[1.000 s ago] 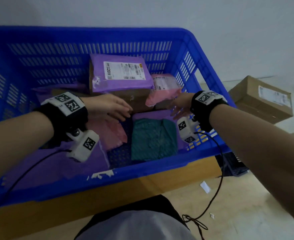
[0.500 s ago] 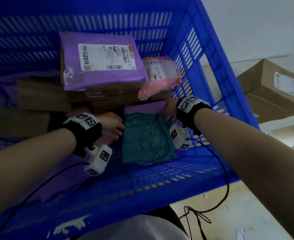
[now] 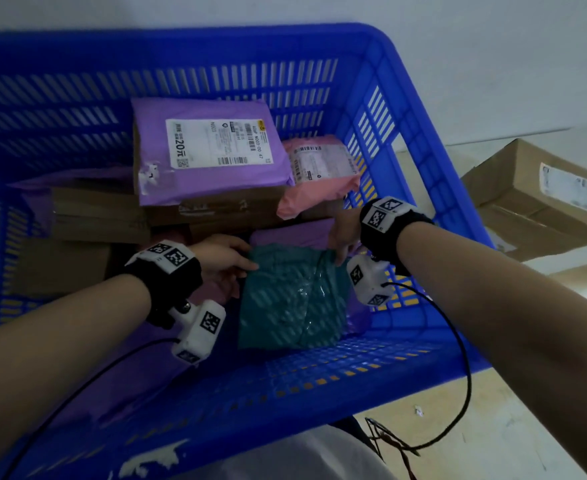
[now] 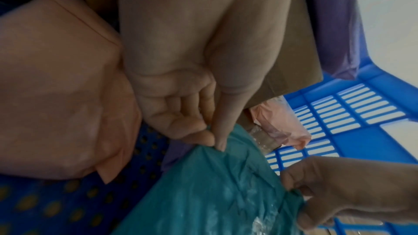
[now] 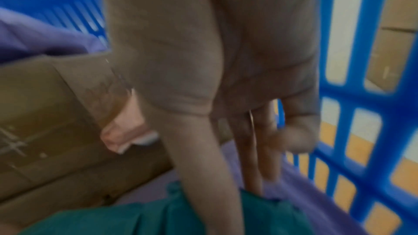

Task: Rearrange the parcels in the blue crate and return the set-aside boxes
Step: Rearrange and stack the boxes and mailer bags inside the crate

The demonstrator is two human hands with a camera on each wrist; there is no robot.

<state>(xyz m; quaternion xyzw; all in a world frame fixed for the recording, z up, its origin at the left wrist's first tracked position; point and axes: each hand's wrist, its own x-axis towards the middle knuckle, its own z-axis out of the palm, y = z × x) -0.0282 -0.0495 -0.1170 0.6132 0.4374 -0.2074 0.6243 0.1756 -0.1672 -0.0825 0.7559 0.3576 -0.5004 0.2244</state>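
Observation:
In the blue crate (image 3: 382,77) a teal plastic parcel (image 3: 290,299) lies on a purple bag near the front right. My left hand (image 3: 229,259) pinches its upper left corner (image 4: 217,146) between thumb and fingers. My right hand (image 3: 342,237) grips the parcel's upper right edge (image 4: 294,196); in the right wrist view the thumb and fingers (image 5: 253,176) reach down onto the teal plastic (image 5: 158,217). Behind them stand brown boxes (image 3: 216,213) topped by a labelled purple parcel (image 3: 209,150) and a pink parcel (image 3: 319,171).
A pink bag (image 4: 56,96) lies left of my left hand on the crate floor. More brown boxes (image 3: 98,216) fill the crate's left side. Outside the crate, to the right, cardboard boxes (image 3: 541,199) sit on a pale surface. The crate's right wall (image 5: 361,131) is close beside my right hand.
Both hands have dropped from the stacked boxes down to the teal parcel and taken hold of its two upper corners. The head view has shifted closer over the crate.

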